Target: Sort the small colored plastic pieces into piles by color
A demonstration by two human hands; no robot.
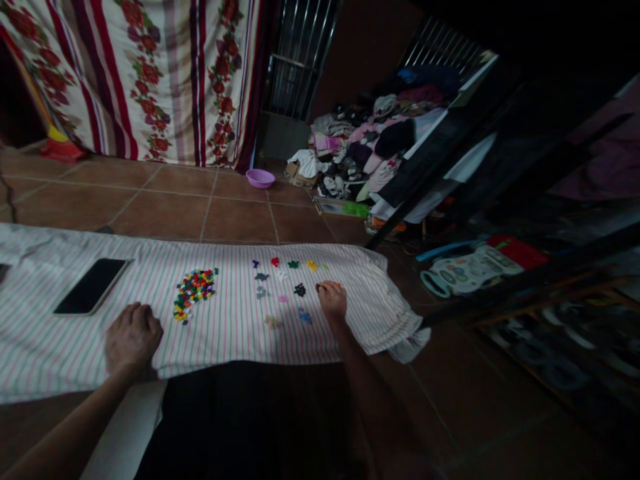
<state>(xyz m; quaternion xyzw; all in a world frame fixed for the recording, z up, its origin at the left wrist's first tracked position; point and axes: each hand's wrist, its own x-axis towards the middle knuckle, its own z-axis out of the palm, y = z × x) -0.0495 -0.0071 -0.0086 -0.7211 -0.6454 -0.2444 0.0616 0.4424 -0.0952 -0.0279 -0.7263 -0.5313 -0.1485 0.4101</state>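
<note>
On a striped cloth point(235, 340), my right hand point(333, 299) is lowered with its fingertips pinched together. A dark speck shows at the fingertips, too small to name, and a bit of orange shows just beyond the hand. Beside it lie small groups of pieces sorted by colour, among them black pieces point(299, 290), blue pieces point(305, 315), yellow pieces point(312, 265) and beige pieces point(271, 322). My left hand point(133, 337) rests on the cloth in a loose fist, left of a mixed pile of colourful small pieces point(195, 288).
A phone point(93, 287) lies at the left of the cloth. Beyond are the tiled floor, a purple basin point(260, 178) and a flowered curtain point(165, 80). A heap of clothes point(370, 140) stands at the back right, near a dark slanting post point(400, 217).
</note>
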